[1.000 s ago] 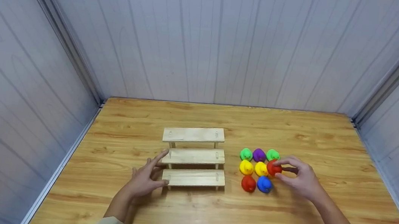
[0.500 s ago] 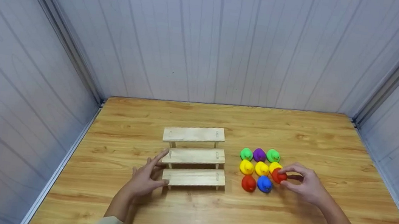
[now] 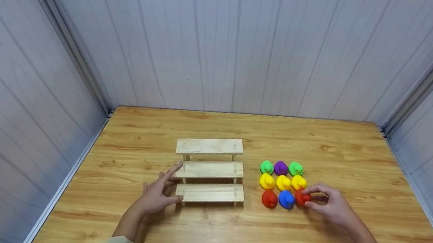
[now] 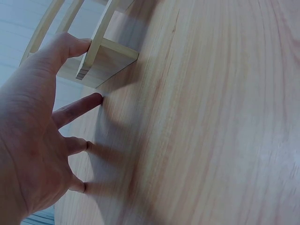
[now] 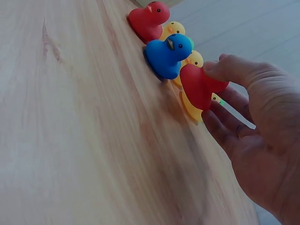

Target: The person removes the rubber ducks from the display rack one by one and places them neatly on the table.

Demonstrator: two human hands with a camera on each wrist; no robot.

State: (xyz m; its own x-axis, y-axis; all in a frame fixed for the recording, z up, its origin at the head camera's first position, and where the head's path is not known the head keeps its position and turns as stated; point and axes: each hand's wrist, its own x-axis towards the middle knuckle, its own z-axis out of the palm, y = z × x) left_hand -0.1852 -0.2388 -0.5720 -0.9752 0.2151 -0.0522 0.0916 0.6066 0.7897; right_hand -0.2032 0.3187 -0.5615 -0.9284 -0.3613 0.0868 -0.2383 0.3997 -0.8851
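Observation:
My right hand point(image 3: 332, 204) pinches a red rubber duck point(image 3: 303, 197) between thumb and fingers, at the right end of the front row of ducks. In the right wrist view this red duck point(image 5: 199, 86) is tilted, close to the blue duck point(image 5: 168, 55) and overlapping a yellow one behind it. My left hand point(image 3: 156, 194) touches the left end of a three-step wooden stand point(image 3: 209, 193), fingers spread. Seen from the left wrist, the thumb of that hand point(image 4: 35, 126) rests on the edge of a step point(image 4: 96, 42), while other fingertips reach down toward the tabletop.
Left of the held duck stand a blue duck point(image 3: 286, 199) and another red duck point(image 3: 269, 199). Behind them are three yellow ducks point(image 3: 283, 183), then a purple duck point(image 3: 281, 168) between two green ones point(image 3: 296, 168). Pale panel walls point(image 3: 238, 45) enclose the wooden table point(image 3: 227, 238).
My right hand has brought the red duck toward the front, from over the right yellow duck to beside the blue one, uncovering that yellow duck. The left hand stays at the stand.

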